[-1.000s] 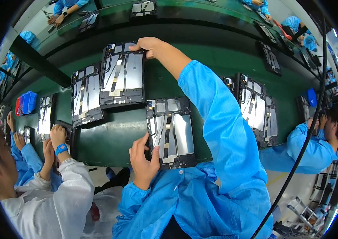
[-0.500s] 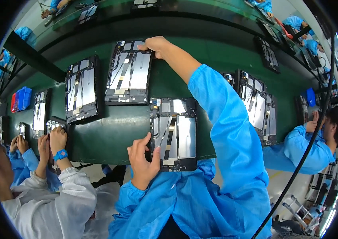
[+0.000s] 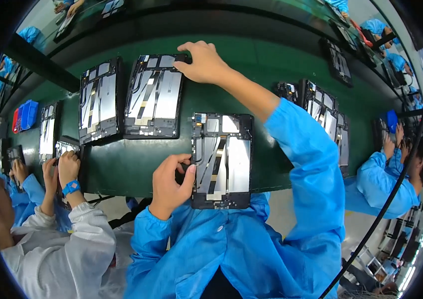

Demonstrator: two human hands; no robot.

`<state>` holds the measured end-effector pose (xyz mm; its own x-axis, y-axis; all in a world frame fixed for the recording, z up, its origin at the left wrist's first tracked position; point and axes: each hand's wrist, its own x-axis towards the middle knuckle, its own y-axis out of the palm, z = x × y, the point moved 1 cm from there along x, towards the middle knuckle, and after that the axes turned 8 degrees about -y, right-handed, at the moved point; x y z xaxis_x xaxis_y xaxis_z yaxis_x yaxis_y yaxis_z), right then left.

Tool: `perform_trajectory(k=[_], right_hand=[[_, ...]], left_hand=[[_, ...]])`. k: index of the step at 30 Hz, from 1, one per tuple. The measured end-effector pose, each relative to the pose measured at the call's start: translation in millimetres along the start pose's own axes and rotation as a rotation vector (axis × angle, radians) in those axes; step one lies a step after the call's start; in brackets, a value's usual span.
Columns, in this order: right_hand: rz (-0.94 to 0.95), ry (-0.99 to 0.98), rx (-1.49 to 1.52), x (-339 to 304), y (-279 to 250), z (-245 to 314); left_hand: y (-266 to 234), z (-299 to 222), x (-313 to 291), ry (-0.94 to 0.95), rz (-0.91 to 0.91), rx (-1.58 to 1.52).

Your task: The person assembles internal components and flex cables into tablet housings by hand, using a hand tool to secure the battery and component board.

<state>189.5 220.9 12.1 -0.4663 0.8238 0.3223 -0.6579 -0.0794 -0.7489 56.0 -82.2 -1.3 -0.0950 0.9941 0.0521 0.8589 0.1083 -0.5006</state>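
Observation:
In front of me, at the table's near edge, lies a tablet without its back cover (image 3: 238, 164), its silver plates and dark ribbon cables exposed. My left hand (image 3: 170, 182) is at its left side, thumb and forefinger curled together against the edge. Farther off to the left, a second opened tablet (image 3: 168, 99) sits on what looks like a stack. My right hand (image 3: 202, 62) reaches over its far right corner, thumb and fingers spread apart, the thumb over the corner. Whether the thumb still touches it is hard to tell.
Close left of that stack stands another pile of opened tablets (image 3: 100, 99). More lie to the right (image 3: 316, 107) and far right (image 3: 337, 62). Blue bins (image 3: 27, 115) stand at left. Co-workers sit on both sides, one in a white sleeve (image 3: 84, 249). A black cable (image 3: 385, 197) hangs at right.
The far tablet has shifted left, nearer the neighbouring pile. My right hand has loosened from its corner and spread its fingers. My left thumb has drawn back toward the near tablet's edge.

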Motion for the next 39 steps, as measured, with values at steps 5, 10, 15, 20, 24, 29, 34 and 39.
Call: perform_trajectory(k=[5,10,15,20,24,29,34,39], right_hand=[[0.276,-0.372,0.108,-93,-63,46],[0.381,-0.283,0.171,-182,-98,68],[0.328,-0.338,0.114,-200,-72,75],[0.363,-0.567,0.019,-197,-59,91],[0.441,-0.594,0.014,-196,-51,90],[0.451,-0.757,-0.175,-197,-41,96],[0.405,-0.829,-0.236,-196,-40,100],[0.349,-0.879,-0.31,-193,-30,103]], left_hand=[[-11,7,1,-0.008,0.033,-0.045],[-15,10,4,0.111,0.039,-0.053],[-19,19,5,0.337,-0.013,-0.023],[-23,22,-7,0.466,-0.028,0.071],[-24,23,-12,0.482,-0.039,0.073],[-25,24,-14,0.527,-0.002,0.1],[-29,23,-16,0.64,-0.02,0.207],[-27,25,-16,0.722,-0.01,0.266]])
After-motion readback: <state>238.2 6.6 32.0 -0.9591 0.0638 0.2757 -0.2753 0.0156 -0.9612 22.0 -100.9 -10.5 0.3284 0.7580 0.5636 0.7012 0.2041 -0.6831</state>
